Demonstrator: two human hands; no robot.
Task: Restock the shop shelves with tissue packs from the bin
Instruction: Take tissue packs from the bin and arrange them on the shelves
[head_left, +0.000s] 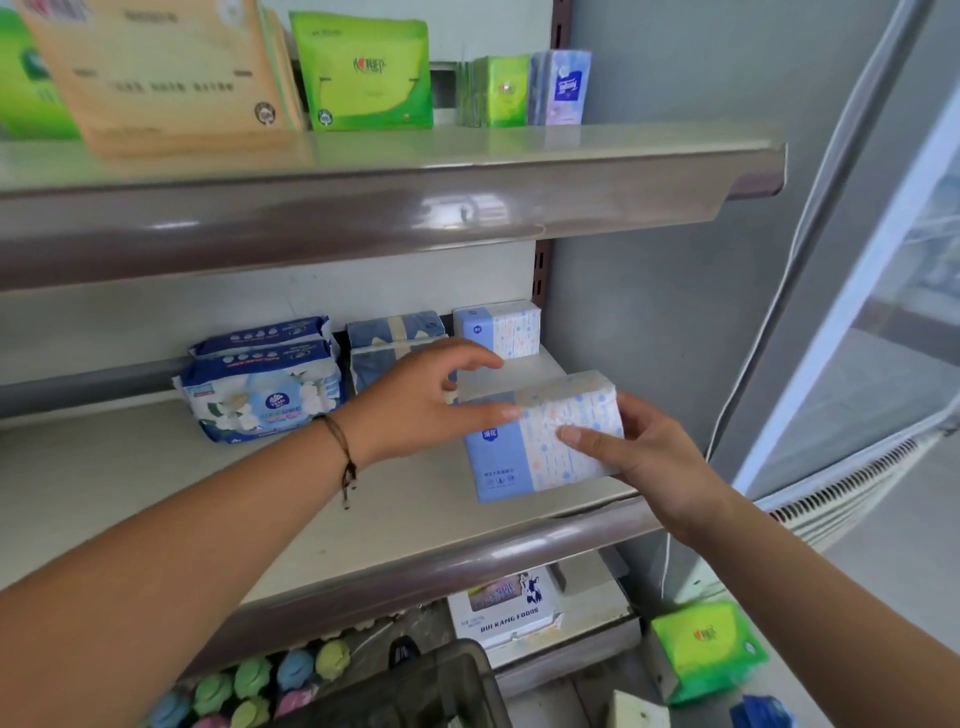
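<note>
A light blue and white tissue pack (498, 457) stands on the middle shelf (260, 499) near its front right corner. My right hand (644, 457) grips the pack's right end, with the thumb lying across its front face. My left hand (426, 400) reaches over the pack's left side with arched fingers; its thumb tip touches the pack's upper front edge, and the index finger hovers above the pack. A matching pack (498, 330) stands behind at the shelf's back. The dark bin (415, 691) is at the bottom of the view, its contents blurred.
Dark blue packs (260, 384) and a denim-patterned pack (395, 343) fill the shelf's back. The upper shelf (467, 208) overhangs and carries green, beige and small packs. Below are a white carton (509, 613), a green pack (706, 649) and coloured round items. A glass-door cooler stands to the right.
</note>
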